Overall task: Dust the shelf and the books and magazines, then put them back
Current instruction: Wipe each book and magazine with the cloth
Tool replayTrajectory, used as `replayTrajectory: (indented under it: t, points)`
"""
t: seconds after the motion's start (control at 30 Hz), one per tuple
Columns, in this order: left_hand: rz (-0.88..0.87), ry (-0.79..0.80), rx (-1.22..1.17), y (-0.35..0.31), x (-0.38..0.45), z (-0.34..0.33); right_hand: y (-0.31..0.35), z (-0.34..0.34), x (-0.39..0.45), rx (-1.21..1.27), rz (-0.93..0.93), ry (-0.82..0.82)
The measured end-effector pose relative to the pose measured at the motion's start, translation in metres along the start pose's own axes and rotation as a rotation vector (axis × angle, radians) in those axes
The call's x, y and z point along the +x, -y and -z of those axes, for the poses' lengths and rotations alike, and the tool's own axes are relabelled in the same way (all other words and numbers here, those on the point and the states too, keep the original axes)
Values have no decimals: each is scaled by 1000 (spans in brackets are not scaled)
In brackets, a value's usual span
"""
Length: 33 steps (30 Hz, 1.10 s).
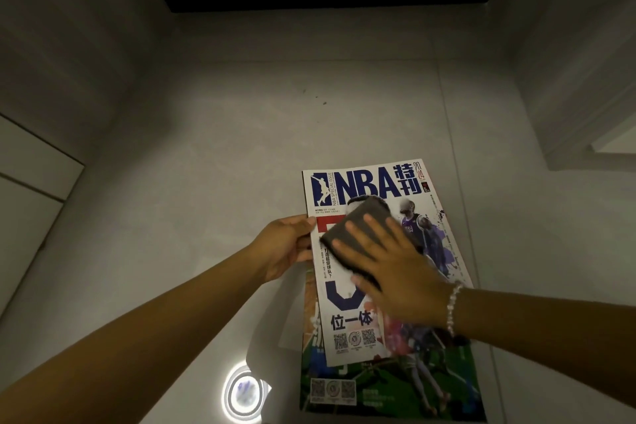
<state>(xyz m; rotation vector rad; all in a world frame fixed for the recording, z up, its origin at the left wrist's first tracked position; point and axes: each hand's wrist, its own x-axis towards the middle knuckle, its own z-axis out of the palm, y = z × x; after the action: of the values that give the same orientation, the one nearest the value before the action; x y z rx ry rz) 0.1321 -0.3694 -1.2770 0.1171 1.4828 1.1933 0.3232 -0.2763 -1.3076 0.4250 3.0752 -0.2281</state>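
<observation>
left hand [287,244] grips NBA magazine [375,251] edge | right hand [395,258] flat, pressing grey cloth [358,227] on cover

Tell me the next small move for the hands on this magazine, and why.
Probably sweep the grey cloth down toward the cover's lower half. The right hand presses it flat mid-cover on the NBA magazine, the left hand grips the left edge, and the bottom part lies beyond the cloth.

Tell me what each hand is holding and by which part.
The left hand grips the top magazine by its left edge. The right hand presses a grey cloth flat onto the cover, fingers straight.
</observation>
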Motion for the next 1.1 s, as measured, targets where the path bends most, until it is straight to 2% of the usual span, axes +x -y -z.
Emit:
replayTrajectory:
  t: [0.1,0.2,0.27,0.37,0.43,0.5,0.7,0.83,0.87,0.93,1.1]
  points:
    - [-20,-15,21,1,-1,0,9,-5,-14,-13,186,44]
    - [-38,-13,49,4,-2,0,-16,-1,-13,-35,320,67]
    - [-35,-18,62,4,-1,1,-42,4,-6,-11,262,62]
    - [-23,-21,65,2,0,1,-66,7,4,12,15,31]
    - [-20,-14,72,2,0,0,-61,6,8,21,-107,12]
    - [-17,-17,94,3,-1,-1,-41,4,5,30,-116,16]
    - [-35,-81,96,5,0,-5,16,-6,-39,-1,271,57]
    - [-63,-117,150,5,-1,-7,-4,0,-53,-88,534,116]
    - [-62,-120,154,5,-1,-7,-16,3,-52,-102,548,126]
    - [-55,-114,148,5,-1,-7,-42,8,-51,-110,455,121]
    - [-50,-120,124,5,-2,-7,-99,19,-43,-34,6,89]
